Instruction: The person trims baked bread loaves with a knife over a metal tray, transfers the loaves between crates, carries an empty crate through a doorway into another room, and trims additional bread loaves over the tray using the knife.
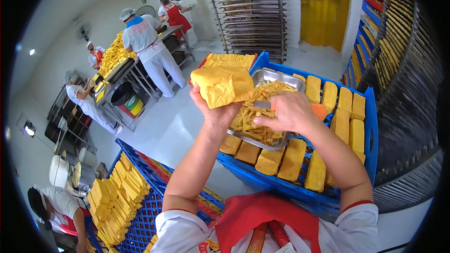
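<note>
My left hand (213, 107) holds up a yellow loaf (220, 84), fingers under and around its left end. Its near face looks rough and uneven. My right hand (289, 112) is closed around a knife, with part of its metal blade (262, 105) showing toward the loaf and an orange end (319, 111) sticking out behind; the grip is mostly covered. Below both hands is a metal tray (296, 82) heaped with thin yellow-brown strips (255, 126). The tray rests on a blue crate (370, 126) holding several browned loaves (293, 159).
Another blue crate (140, 206) at lower left holds stacked yellow slices (117, 196). A red crate of slices (229, 60) stands beyond the tray. Tall racks (246, 14) line the back and right. Several co-workers (145, 37) stand around a metal table piled with yellow pieces.
</note>
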Available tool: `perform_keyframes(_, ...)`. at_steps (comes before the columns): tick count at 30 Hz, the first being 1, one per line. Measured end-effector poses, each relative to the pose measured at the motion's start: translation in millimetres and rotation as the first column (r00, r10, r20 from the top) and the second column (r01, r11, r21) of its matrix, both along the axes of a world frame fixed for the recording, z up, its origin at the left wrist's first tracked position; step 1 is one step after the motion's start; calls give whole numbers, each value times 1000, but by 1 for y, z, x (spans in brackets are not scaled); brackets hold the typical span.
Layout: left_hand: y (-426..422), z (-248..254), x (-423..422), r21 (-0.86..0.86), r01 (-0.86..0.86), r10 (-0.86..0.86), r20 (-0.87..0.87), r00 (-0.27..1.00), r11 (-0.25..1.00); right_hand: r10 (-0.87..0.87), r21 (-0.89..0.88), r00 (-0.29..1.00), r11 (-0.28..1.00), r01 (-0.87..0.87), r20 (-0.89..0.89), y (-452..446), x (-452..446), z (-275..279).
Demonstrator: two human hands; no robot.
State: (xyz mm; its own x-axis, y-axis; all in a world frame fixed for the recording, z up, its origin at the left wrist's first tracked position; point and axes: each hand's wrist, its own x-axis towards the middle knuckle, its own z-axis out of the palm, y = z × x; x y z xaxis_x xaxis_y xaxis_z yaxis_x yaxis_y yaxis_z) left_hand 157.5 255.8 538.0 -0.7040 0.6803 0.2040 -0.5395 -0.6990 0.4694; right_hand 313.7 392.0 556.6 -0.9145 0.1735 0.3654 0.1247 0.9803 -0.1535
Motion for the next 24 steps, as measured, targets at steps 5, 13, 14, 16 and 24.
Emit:
perform_keyframes(5, 33, 3, -6, -272, -122, 12, -373, 928, 954, -52, -783, 971, 602, -156, -234, 35, 18, 42)
perform_keyframes(13, 133, 42, 94, -814, 54, -576, -360, 734, 578, -220, -848, 970, 489, 205, 107, 101, 92, 52)
perform_keyframes(14, 140, 35, 99, -860, -23, -613, -381, 692, 509, -272, -864, 935, 386, 324, 230, 111, 103, 43)
perform_keyframes(16, 156, 22, 102, -893, -100, -663, -396, 636, 438, -244, -908, 909, 169, 383, 338, 138, 121, 4)
perform_keyframes(24, 255, 13, 87, -401, -789, -842, -474, -257, 466, -274, -570, 773, 545, 615, 573, 144, 155, -56)
